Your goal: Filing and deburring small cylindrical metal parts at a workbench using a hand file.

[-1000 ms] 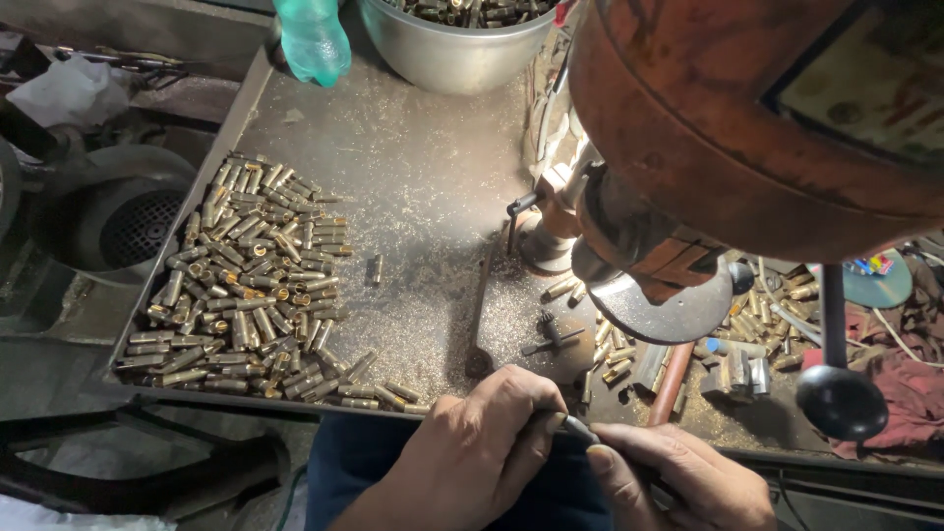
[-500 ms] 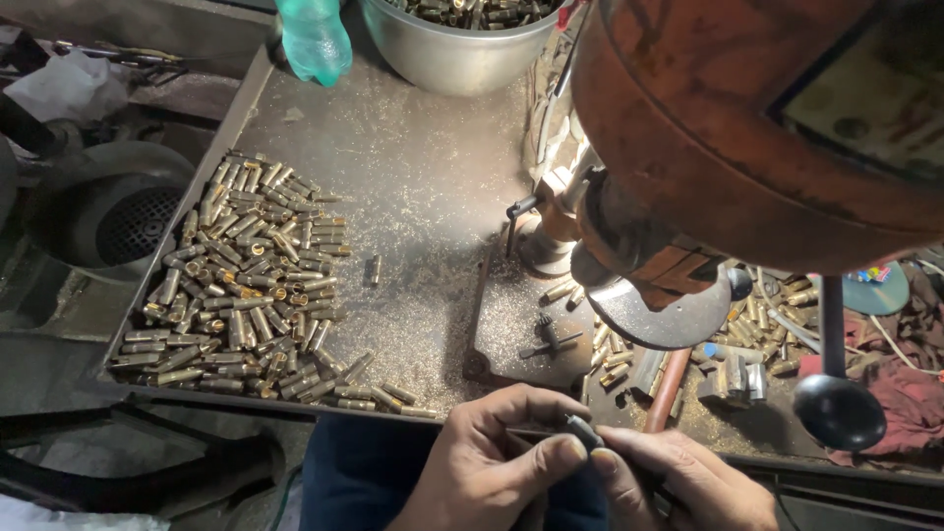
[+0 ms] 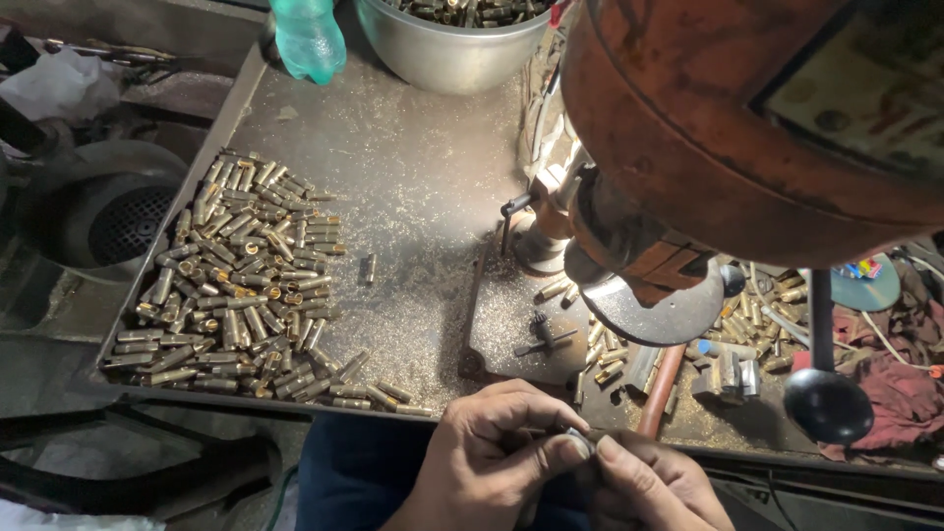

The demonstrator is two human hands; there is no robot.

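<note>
Both my hands meet at the bottom edge of the head view, just below the metal tray point(image 3: 423, 187). My left hand point(image 3: 492, 462) and my right hand point(image 3: 654, 487) pinch one small metal part point(image 3: 578, 440) between their fingertips. Most of the part is hidden by my fingers. A heap of several short brass tubes point(image 3: 236, 285) lies on the tray's left side, about a hand's width from my left hand. One loose tube point(image 3: 368, 267) lies alone in the tray's middle.
A rust-brown drill press head point(image 3: 747, 128) looms at the right with a black-knobbed lever point(image 3: 824, 403). A steel bowl point(image 3: 447, 44) of brass parts and a green bottle point(image 3: 307, 37) stand at the back. More brass pieces point(image 3: 600, 359) and clutter lie under the press.
My hands have stayed low at the tray's front edge, shifting slightly right while the fingers rework their grip on the small part. Nothing on the tray has moved.
</note>
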